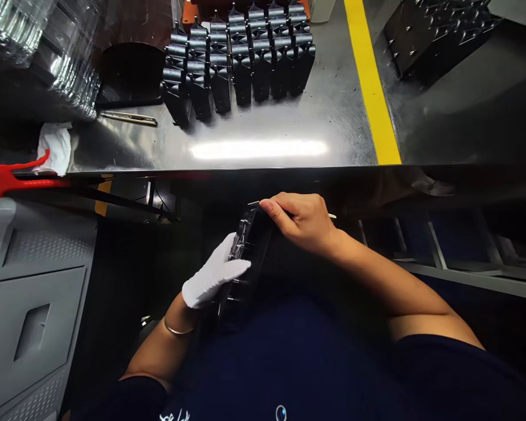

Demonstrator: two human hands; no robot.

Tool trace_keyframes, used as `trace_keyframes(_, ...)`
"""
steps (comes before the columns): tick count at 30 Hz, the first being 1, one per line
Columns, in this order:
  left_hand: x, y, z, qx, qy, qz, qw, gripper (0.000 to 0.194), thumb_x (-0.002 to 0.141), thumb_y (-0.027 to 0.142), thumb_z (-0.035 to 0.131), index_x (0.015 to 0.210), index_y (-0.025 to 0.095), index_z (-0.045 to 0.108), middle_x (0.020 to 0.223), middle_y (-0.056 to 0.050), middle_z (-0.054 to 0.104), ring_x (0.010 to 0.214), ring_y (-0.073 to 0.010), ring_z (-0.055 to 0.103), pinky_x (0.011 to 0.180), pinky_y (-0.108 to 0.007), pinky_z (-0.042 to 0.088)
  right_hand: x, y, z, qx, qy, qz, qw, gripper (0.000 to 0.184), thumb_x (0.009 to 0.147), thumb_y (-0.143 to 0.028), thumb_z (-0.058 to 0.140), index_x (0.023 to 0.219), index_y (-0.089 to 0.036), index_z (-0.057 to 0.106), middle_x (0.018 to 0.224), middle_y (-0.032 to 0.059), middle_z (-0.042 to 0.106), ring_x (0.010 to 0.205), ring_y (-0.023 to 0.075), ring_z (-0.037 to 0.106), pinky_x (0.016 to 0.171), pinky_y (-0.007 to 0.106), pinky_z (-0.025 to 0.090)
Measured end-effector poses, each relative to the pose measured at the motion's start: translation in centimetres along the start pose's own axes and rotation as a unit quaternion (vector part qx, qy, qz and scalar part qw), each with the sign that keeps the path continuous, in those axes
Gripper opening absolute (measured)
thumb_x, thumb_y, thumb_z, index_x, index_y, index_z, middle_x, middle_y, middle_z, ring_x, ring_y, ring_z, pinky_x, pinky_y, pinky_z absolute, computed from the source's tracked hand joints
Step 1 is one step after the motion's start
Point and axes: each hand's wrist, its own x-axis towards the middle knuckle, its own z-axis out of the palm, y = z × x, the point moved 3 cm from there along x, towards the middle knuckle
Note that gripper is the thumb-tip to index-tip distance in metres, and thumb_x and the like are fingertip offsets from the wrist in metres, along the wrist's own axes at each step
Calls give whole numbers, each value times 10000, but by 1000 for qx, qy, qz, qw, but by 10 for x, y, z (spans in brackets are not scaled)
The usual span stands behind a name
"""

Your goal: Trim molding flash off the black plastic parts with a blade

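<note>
My left hand [217, 272], in a white glove, is closed around a black plastic part [256, 248] with small pins or ribs along its side. The part is tilted, below the bench's front edge. My bare right hand [304, 219] is closed on a slim knife-like tool [332, 216]; its thin tip shows beyond the thumb, at the upper end of the black part. Most of the tool is hidden in my fist. Whether the tip touches the part I cannot tell.
Rows of similar black parts [241, 64] stand on the metal bench [263, 128]. A slim cutter [129, 118] lies beside stacked clear plastic trays [65, 64]. More black parts [438, 35] stand past the yellow stripe [372, 82]. A grey bin [30, 316] and red handle [9, 180] are left.
</note>
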Motion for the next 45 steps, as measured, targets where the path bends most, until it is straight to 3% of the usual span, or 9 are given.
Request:
trace_keyframes(6,3,-2,1,13,5,-12,1000,461,756,479,669,1077,181,524,946,-24,516,900,-194,470,799,-345,422,-6,0,4,-24,-20,43,999,519,975,-467,377,628,-160,610,586,11,601,504,82,488,521,230,285)
trace_keyframes(18,4,-10,5,30,2,-22,999,510,757,483,655,1137,166,527,1042,-60,590,943,-219,539,821,-374,464,-14,1,2,-59,-85,8,995,532,989,-463,341,616,-164,577,566,1,582,500,82,481,509,236,249)
trace_keyframes(21,8,-6,4,72,71,6,995,647,645,466,755,1164,164,516,1079,-78,605,1004,-259,561,849,-416,483,-12,3,-6,21,-36,-19,999,461,999,-423,344,758,-166,642,677,18,654,573,96,557,553,217,347)
trace_keyframes(24,9,-6,-2,149,206,67,965,835,486,404,863,1199,177,494,1145,-88,610,1065,-284,582,899,-437,491,-11,3,-14,20,24,-59,998,419,983,-449,384,861,-154,656,772,52,689,668,125,607,623,226,407)
trace_keyframes(29,6,-20,-13,235,309,139,911,837,481,415,882,1211,217,522,1117,-62,659,1042,-270,640,892,-418,529,-14,0,-12,-118,-41,-117,985,568,933,-620,360,754,-146,616,641,37,619,564,121,522,531,253,286)
trace_keyframes(33,4,-30,-16,232,311,173,905,829,501,419,881,1220,209,526,1123,-75,670,1031,-273,654,898,-419,536,-15,-2,-12,-145,-107,-146,973,601,944,-626,313,648,-162,554,546,5,535,506,104,452,506,264,193)
trace_keyframes(37,5,-33,-15,221,303,205,904,816,536,401,873,1234,196,504,1102,-73,677,1003,-257,666,901,-419,538,-16,-2,-15,-126,-82,-172,974,571,938,-594,389,581,-166,515,509,-8,512,491,92,442,505,262,183)
trace_keyframes(42,6,-35,-14,216,310,236,895,812,551,392,868,1241,191,489,1100,-71,673,993,-247,669,892,-413,543,-17,-2,-15,-124,-55,-162,977,560,936,-613,364,700,-150,574,629,23,604,562,104,501,520,256,214)
trace_keyframes(45,7,-35,-12,196,294,232,906,795,561,388,864,1237,193,494,1091,-70,677,987,-241,669,885,-400,543,-19,-6,-13,-139,-56,-197,969,540,967,-549,359,641,-161,546,557,-3,542,518,97,453,509,261,204)
